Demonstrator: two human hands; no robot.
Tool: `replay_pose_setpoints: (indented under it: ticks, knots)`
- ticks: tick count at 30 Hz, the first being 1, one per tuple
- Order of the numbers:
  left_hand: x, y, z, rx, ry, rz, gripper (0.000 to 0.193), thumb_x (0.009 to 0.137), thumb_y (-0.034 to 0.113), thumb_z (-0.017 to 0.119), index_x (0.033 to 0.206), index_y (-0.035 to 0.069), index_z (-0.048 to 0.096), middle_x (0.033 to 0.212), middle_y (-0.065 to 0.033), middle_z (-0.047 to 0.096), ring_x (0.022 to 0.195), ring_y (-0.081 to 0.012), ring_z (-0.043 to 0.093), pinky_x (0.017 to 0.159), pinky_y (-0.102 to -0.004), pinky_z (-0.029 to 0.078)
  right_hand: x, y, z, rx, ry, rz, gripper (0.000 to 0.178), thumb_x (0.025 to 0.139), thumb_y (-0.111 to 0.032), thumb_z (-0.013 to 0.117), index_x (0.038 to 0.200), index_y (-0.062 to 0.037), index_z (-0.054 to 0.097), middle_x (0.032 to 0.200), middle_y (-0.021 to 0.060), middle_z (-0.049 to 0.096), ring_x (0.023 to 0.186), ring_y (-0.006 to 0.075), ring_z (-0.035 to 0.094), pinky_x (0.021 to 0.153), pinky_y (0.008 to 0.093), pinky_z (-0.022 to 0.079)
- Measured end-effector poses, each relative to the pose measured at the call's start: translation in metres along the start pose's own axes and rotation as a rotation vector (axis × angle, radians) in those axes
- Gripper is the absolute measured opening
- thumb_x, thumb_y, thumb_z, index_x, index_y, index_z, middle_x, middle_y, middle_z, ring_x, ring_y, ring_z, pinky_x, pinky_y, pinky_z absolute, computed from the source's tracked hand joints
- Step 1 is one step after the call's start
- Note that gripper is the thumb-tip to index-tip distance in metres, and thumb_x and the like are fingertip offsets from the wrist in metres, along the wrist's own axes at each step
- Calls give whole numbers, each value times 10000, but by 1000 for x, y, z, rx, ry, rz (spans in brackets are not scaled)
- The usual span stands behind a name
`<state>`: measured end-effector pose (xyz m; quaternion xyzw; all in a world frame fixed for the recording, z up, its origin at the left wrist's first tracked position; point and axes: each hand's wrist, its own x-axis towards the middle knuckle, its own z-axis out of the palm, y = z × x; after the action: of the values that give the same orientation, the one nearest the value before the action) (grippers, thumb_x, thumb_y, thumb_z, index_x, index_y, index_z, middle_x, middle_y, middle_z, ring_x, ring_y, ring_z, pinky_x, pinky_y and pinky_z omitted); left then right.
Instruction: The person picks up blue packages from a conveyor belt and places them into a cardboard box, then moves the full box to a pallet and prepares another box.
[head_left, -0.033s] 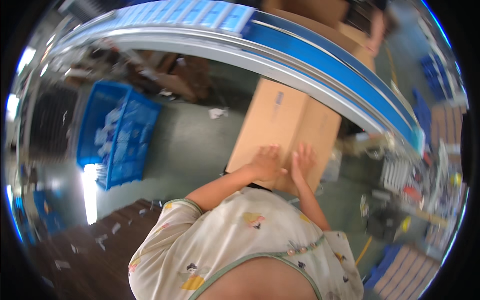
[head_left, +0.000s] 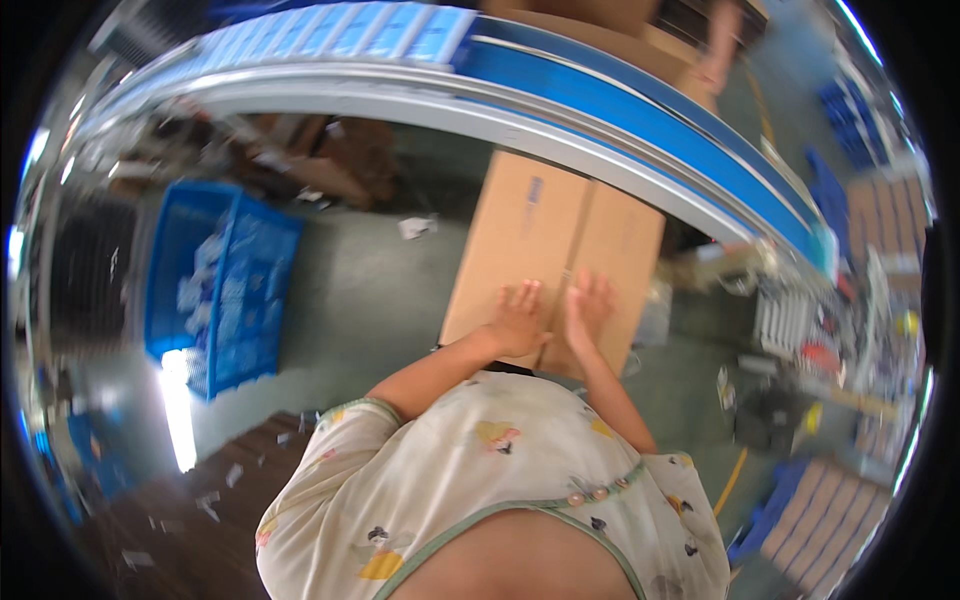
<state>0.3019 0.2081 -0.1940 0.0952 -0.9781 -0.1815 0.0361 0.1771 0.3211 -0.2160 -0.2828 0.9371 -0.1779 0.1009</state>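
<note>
A brown cardboard box (head_left: 520,220) stands in front of me, its two long top flaps folded in and meeting at a seam that runs away from me. Flat on the left flap lies my left hand (head_left: 520,322), fingers stretched out and holding nothing. My right hand (head_left: 588,308) presses on the right flap just beyond the seam, its fingers straight and somewhat blurred. The far end of the box reaches the conveyor's near rail (head_left: 500,128).
A blue conveyor belt (head_left: 560,75) crosses the far side, carrying a row of light-blue and white packs (head_left: 340,35). Beyond it shows another person's hand (head_left: 712,75). A blue crate (head_left: 225,300) of plastic bags stands left, a black fan-like thing (head_left: 768,418) right.
The two flaps lie flatter and closer together, leaving a thin seam between them. Both hands stay pressed on the box. The whole view has shifted slightly.
</note>
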Motion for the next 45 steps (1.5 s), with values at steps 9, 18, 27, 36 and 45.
replay_pose_setpoints:
  ticks: [9, 18, 27, 36, 45]
  knots:
    - [-12, -109, -17, -465, 364, -399, 668, 697, 264, 683, 1222, -9, 372, 1203, -202, 471, 1097, -366, 455, 952, -401, 341, -15, -34, 6, -286, 88, -96, 578, 858, -376, 394, 1358, -115, 269, 1421, 147, 179, 1303, 396, 102, 1010, 604, 48]
    - [-46, -1, 15, -1299, 199, -1157, 647, 755, 463, 626, 1131, -35, 455, 1016, -156, 576, 915, -228, 569, 780, -349, 468, -13, 16, -21, -246, -6, -237, 549, 853, -365, 408, 1355, -177, 290, 1414, 105, 229, 1319, 341, 123, 1026, 578, 60]
    - [42, 141, 67, -366, -22, -145, 440, 800, 143, 557, 1187, -24, 430, 1029, -214, 537, 853, -345, 543, 802, -409, 417, 3, 140, -71, -146, 104, -466, 488, 782, -229, 511, 1263, -242, 431, 1352, 45, 348, 1262, 281, 280, 1038, 514, 167]
    - [124, 50, 30, -168, 14, -891, 421, 906, 426, 275, 1094, 111, 483, 942, -195, 602, 879, -396, 554, 764, -464, 422, 7, 200, -126, 189, 301, -113, 381, 797, -178, 506, 1159, -62, 493, 1222, 153, 455, 1142, 309, 405, 946, 436, 315]
    - [112, -35, 21, -227, 231, -777, 510, 906, 450, 300, 1071, 48, 565, 939, -247, 586, 914, -416, 538, 806, -443, 417, -61, 351, 131, 824, -232, 660, 595, 924, -436, 262, 1210, 60, 421, 1231, 222, 451, 1146, 335, 426, 994, 365, 305]
